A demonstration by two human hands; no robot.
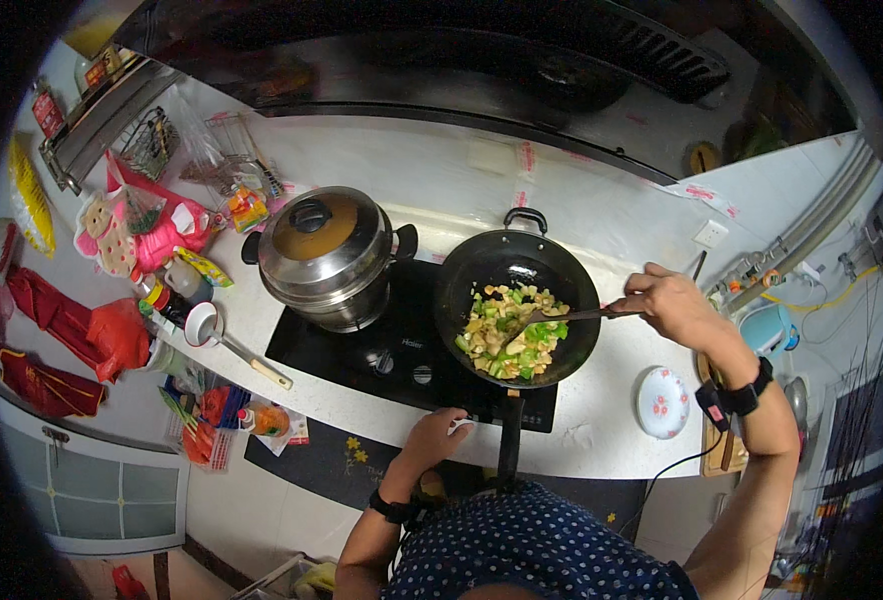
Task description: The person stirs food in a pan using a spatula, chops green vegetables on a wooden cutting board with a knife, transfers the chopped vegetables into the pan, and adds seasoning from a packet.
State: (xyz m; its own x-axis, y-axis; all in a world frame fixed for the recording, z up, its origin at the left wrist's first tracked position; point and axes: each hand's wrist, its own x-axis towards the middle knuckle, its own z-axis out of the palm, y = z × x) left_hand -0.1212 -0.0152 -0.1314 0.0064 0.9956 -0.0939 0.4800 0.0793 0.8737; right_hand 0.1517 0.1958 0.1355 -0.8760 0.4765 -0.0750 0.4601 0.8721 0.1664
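Note:
My right hand [670,304] grips the dark handle of a spatula [561,318] from above. Its blade rests among chopped green and pale food pieces [516,334] in a black wok [479,262] on the right side of the cooktop. The wok's long handle [511,435] points towards my body, and a small loop handle is on its far side. My left hand [435,439] is at the counter's front edge, left of the long handle, with fingers curled. A white patch shows between its thumb and fingers; I cannot tell whether it is something held.
A lidded steel steamer pot [321,262] stands left of the wok on the black Haier cooktop [404,360]. A ladle [235,349], bottles [168,300] and bags are at left. At right are a flowered plate [663,403] and a wooden board [714,450]. A range hood [441,75] hangs above.

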